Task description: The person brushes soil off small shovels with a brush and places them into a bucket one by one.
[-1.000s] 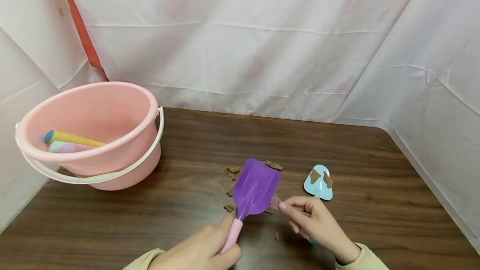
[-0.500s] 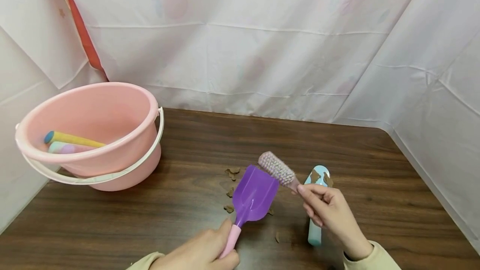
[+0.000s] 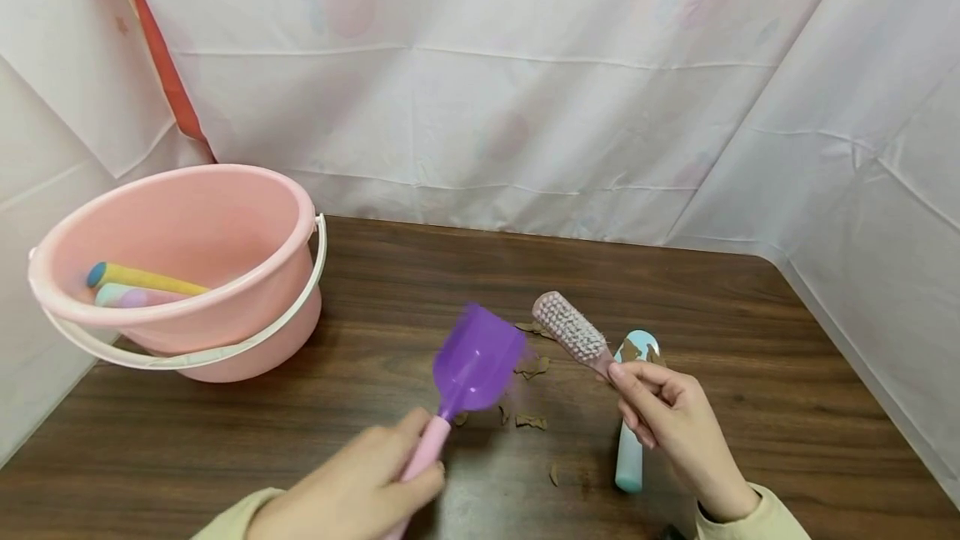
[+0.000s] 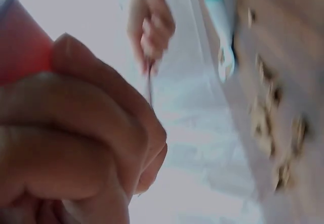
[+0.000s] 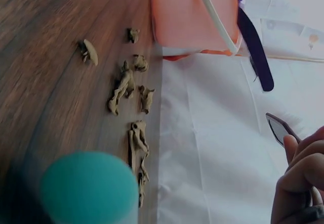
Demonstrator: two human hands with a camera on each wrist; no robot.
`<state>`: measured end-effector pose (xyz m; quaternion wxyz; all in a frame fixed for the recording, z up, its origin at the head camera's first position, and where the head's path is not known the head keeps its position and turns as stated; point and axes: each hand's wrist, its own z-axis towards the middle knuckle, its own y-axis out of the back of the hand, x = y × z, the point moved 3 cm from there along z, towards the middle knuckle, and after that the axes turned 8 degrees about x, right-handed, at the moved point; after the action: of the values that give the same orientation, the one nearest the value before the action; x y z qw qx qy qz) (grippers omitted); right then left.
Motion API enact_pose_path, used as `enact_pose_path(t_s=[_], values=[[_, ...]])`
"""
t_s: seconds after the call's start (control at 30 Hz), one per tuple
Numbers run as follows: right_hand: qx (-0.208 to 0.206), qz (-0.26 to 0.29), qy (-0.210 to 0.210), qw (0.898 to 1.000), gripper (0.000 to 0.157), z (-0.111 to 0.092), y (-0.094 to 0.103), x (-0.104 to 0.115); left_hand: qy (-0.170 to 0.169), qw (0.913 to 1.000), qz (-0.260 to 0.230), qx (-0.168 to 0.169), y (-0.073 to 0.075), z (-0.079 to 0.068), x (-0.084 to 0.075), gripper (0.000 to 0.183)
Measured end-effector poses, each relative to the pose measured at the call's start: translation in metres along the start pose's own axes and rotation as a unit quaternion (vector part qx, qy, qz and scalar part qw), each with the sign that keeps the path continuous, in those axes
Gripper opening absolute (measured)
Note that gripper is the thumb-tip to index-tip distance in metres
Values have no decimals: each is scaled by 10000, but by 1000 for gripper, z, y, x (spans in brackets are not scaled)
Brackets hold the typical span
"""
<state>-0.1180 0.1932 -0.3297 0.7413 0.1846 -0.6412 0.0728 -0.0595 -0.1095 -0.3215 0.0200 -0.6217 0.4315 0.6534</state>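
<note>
My left hand point(image 3: 341, 477) grips the pink handle of a toy shovel. Its purple blade point(image 3: 480, 357) is blurred and held above the table. To the right, my right hand point(image 3: 678, 432) pinches the handle of a small pink brush point(image 3: 573, 327), bristles facing up, apart from the shovel. Several curled brown scraps, like dried leaves point(image 3: 531, 422), lie on the wood around and below the two tools; the right wrist view shows more scraps point(image 5: 121, 90). Partly behind my right hand lies a light blue shovel point(image 3: 630, 461) with brown scraps on its blade.
A pink bucket point(image 3: 202, 215) with a white handle point(image 3: 225, 350) stands at the left. Inside are a yellow stick-like piece point(image 3: 153, 277) with a blue end and a pastel one point(image 3: 138, 296). White patterned sheeting point(image 3: 480, 123) walls the table's back and sides.
The brush has come out from beneath the purple shovel and moved up and right, bristles now showing. The shovel has swung left, uncovering brown scraps on the table.
</note>
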Motion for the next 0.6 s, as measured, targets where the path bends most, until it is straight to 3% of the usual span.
enact_pose_path(t_s=[0.1, 0.2, 0.33, 0.4, 0.5, 0.6], values=[[-4, -3, 75, 10000, 19, -2, 3, -2, 311, 9987, 9, -397, 24, -9, -4, 18], [19, -188, 138, 9997, 19, -5, 7, -5, 621, 9931, 409, -911, 51, -19, -6, 21], [-27, -436, 114, 9990, 19, -8, 11, -7, 853, 9715, 1427, -1689, 89, -32, -6, 17], [-57, -468, 88, 9989, 18, -9, 12, -8, 915, 9608, 1693, -1996, 107, -39, -4, 15], [-81, -448, 42, 9990, 17, -10, 12, -8, 1201, 9489, 1883, -2228, 133, -49, 1, 20], [-110, -489, -39, 9987, 16, -11, 12, -8, 1638, 9435, 1831, -2222, 161, -59, 9, 35]])
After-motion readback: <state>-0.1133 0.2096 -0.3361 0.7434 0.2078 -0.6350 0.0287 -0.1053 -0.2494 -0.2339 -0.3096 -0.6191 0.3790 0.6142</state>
